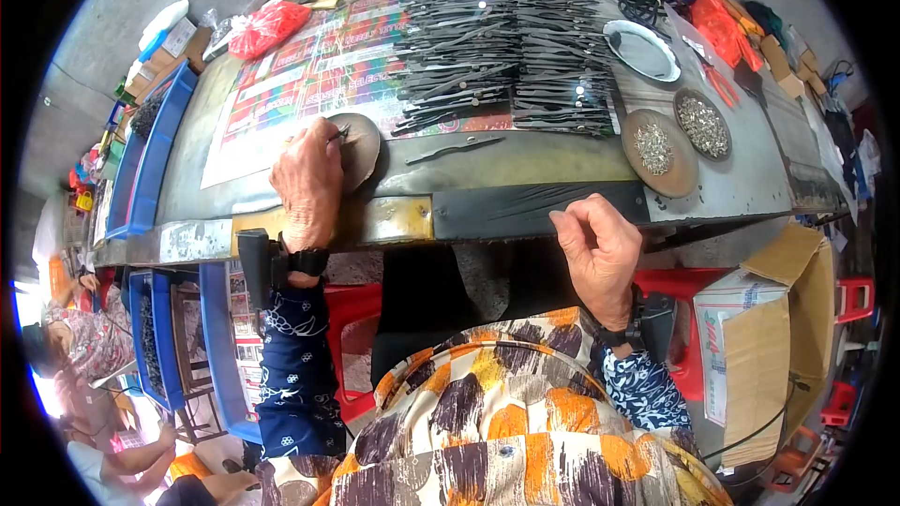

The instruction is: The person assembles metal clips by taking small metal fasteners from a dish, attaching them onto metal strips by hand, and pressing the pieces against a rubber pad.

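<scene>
Left hand (pixel 309 173) bunched over the round dish (pixel 364 167), right hand (pixel 602 248) curled at the surface (pixel 553 161)'s near edge; can't tell if either grip's got anything. Lone black strip (pixel 455 151) between, running left-right, right end angled far, closer to the left hand.

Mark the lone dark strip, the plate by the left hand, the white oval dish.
Lone dark strip (pixel 455 149): head view, middle of its length.
Plate (pixel 364 157): head view, bare right side.
White oval dish (pixel 647 53): head view, inner base.
</scene>
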A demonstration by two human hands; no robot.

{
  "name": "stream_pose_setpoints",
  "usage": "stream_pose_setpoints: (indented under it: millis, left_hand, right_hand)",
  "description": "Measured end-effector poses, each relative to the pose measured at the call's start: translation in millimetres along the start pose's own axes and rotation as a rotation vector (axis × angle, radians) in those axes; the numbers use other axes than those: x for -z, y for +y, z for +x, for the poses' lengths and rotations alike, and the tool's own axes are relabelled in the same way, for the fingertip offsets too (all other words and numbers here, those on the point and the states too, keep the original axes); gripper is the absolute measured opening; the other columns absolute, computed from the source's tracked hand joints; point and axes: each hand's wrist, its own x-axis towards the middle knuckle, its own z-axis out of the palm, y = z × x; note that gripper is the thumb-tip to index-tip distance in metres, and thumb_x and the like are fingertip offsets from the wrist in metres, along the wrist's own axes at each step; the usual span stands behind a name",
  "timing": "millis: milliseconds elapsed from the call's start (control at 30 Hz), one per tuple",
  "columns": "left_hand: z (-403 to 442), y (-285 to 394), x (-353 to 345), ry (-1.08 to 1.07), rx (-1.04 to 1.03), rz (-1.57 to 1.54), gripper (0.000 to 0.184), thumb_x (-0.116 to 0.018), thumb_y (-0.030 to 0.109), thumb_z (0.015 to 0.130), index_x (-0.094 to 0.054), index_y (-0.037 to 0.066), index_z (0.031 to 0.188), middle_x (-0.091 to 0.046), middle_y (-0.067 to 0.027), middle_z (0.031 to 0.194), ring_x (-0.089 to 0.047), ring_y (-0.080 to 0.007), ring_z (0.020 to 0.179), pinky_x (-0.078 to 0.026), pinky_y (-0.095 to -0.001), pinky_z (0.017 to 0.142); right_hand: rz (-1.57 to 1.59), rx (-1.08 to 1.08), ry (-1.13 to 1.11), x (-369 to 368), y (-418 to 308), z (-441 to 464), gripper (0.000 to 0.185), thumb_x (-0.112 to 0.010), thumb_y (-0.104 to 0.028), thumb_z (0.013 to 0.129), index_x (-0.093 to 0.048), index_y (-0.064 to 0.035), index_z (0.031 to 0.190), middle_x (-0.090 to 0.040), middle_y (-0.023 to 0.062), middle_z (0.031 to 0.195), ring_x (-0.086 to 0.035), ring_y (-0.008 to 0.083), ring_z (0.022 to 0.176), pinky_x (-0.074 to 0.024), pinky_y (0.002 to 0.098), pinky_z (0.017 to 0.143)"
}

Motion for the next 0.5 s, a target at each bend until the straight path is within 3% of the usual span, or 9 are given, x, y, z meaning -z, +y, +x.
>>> stream_pose_setpoints:
  millis: [133,300,433,500]
  left_hand:
    - [5,-10,-9,-0.014,-0.084,-0.029,0.011,-0.063,0.009,0.082,-0.062,0.011,0.093,-0.066,-0.0125,0.084,-0.063,-0.0361,0.082,-0.05,-0.0465,0.069]
    - [16,4,0,-0.084,-0.061,-0.386,0.009,-0.063,0.005,0.083,-0.065,0.007,0.092,-0.068,-0.0148,0.082,-0.066,-0.035,0.077,-0.05,-0.038,0.068]
    - [20,3,-4,-0.101,-0.076,-0.336,0.008,-0.062,0.006,0.085,-0.066,0.006,0.093,-0.068,-0.0156,0.084,-0.066,-0.035,0.079,-0.051,-0.0385,0.07]
    - [20,-1,-10,-0.072,-0.076,-0.279,0.011,-0.063,0.008,0.085,-0.066,0.007,0.096,-0.069,-0.0154,0.086,-0.067,-0.0347,0.081,-0.051,-0.0392,0.071]
  right_hand:
    - [0.004,0.014,0.003,0,0,1,0.017,-0.072,-0.002,0.085,-0.055,-0.0005,0.08,-0.053,0.0067,0.067,-0.05,0.0169,0.052,-0.0408,0.0283,0.048]
    - [0.004,0.01,0.009,6,-2,5,0.017,-0.074,-0.002,0.081,-0.057,-0.0005,0.08,-0.053,0.0099,0.067,-0.053,0.0243,0.052,-0.0416,0.0324,0.048]
    - [-0.153,-0.003,0.07,30,3,11,0.016,-0.074,-0.002,0.081,-0.058,0.0004,0.081,-0.055,0.0104,0.068,-0.054,0.0247,0.053,-0.0422,0.0323,0.049]
    - [-0.221,-0.034,0.144,45,10,13,0.012,-0.072,-0.002,0.083,-0.06,0.0008,0.082,-0.057,0.0099,0.069,-0.056,0.0203,0.054,-0.0438,0.0299,0.05]
